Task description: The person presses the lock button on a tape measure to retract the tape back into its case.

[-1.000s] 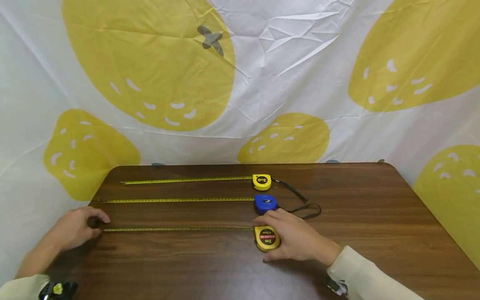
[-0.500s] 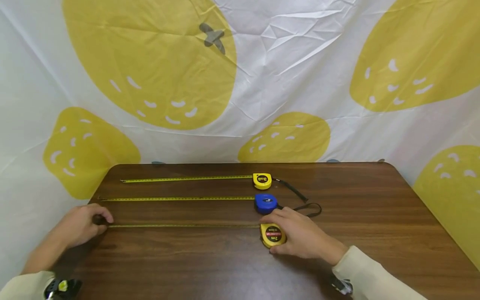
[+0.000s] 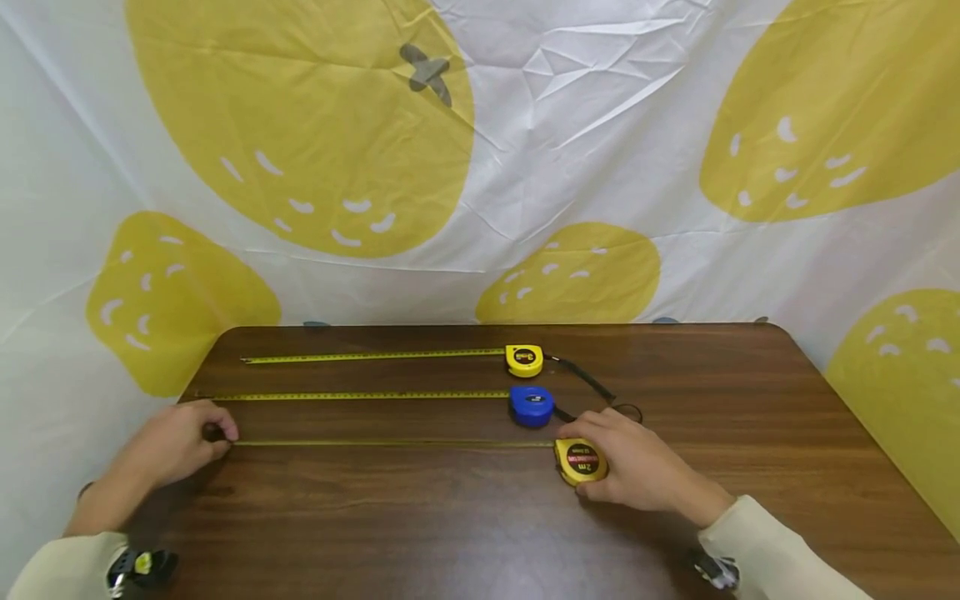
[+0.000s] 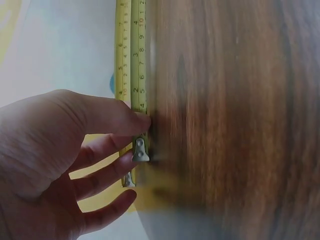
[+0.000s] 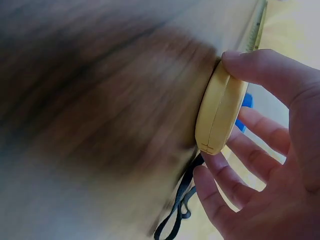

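Note:
My left hand (image 3: 176, 442) pinches the hooked end of a yellow tape blade (image 3: 390, 443) between thumb and fingers. Its metal hook (image 4: 140, 150) shows just past the thumb in the left wrist view. The blade runs straight across to a gold-yellow 2 m tape measure (image 3: 581, 463). My right hand (image 3: 637, 462) grips that case, the thumb on its near side and fingers on its far side. In the right wrist view the thumb presses the edge of the yellow case (image 5: 218, 110).
Behind lie a blue tape measure (image 3: 532, 407) and a yellow 3 m tape measure (image 3: 523, 361), both with blades drawn out leftward. Their black straps trail right, one partly behind my right hand. A patterned white cloth (image 3: 510, 167) hangs behind the brown table (image 3: 450, 533).
My right hand has moved right and slightly away from me with the 2 m tape measure. My left hand has shifted a little the same way with the blade end. The exposed blade looks slightly longer.

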Motion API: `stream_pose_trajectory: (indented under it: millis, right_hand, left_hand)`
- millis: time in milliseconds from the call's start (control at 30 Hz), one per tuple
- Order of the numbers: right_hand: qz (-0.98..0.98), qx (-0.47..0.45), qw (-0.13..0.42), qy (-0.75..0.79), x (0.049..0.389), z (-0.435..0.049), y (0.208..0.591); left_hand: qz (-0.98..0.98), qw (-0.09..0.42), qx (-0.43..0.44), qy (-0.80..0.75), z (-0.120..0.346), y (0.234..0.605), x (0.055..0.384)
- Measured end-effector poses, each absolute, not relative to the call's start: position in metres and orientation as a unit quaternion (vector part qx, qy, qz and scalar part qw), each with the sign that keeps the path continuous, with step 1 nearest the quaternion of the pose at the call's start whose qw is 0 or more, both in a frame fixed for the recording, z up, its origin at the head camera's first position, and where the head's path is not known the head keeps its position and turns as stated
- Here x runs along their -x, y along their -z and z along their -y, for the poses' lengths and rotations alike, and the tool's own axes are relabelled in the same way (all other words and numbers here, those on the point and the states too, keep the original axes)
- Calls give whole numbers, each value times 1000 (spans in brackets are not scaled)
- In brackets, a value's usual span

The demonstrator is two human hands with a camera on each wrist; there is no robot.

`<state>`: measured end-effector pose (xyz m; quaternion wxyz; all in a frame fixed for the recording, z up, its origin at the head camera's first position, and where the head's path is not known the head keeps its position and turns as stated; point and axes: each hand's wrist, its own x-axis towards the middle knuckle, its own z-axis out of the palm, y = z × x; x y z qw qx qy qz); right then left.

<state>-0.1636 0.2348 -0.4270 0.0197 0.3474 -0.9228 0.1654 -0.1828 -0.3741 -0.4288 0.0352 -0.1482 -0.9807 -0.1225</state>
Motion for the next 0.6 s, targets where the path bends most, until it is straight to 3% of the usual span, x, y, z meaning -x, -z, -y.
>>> stream_pose_trajectory:
  millis: [600]
  right_hand:
    - [927, -328, 50, -174, 162, -275, 429]
  left_hand:
    - [976, 38, 166, 131, 349, 429, 186]
